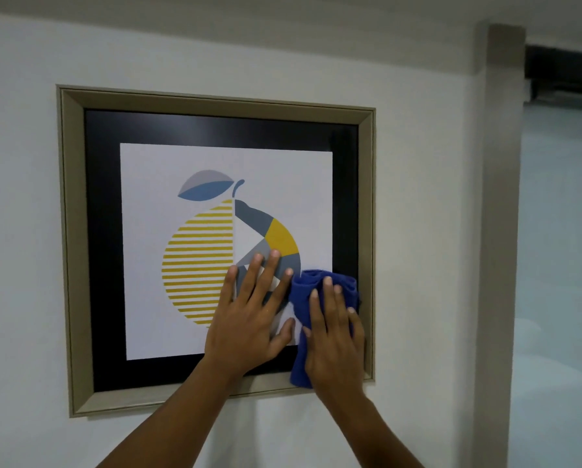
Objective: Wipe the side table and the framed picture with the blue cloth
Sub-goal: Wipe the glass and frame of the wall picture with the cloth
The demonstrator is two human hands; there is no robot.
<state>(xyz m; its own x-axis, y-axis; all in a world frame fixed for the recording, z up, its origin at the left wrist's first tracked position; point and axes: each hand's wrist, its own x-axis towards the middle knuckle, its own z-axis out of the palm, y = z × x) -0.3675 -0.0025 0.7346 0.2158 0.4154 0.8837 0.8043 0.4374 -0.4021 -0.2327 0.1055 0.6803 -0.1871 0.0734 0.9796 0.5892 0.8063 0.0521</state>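
Observation:
The framed picture (147,130) hangs on a white wall: a beige frame, a black mat and a print of a yellow, grey and blue fruit. My left hand (249,319) lies flat on the glass with fingers spread, over the lower right of the print. My right hand (333,336) presses the bunched blue cloth (301,295) against the lower right part of the picture, beside the frame's right edge. The cloth shows above and to the left of that hand. The side table is out of view.
A beige vertical trim strip (500,197) runs down the wall to the right of the picture. Beyond it is a pale open area with a dark band (566,65) near the ceiling. White wall surrounds the frame on the left and below.

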